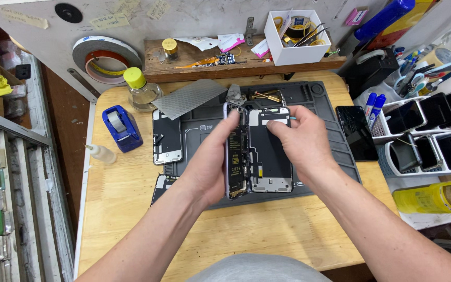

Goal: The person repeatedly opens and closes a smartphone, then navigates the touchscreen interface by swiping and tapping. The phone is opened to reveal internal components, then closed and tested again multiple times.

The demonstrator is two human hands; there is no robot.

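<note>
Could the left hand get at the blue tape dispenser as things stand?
Probably yes, once freed: the left hand is gripping the opened phone, but the blue tape dispenser stands to its left on the wooden table with nothing lying between them.

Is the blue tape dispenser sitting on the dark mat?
No, the blue tape dispenser sits on the bare wooden table, left of the dark mat.
</note>
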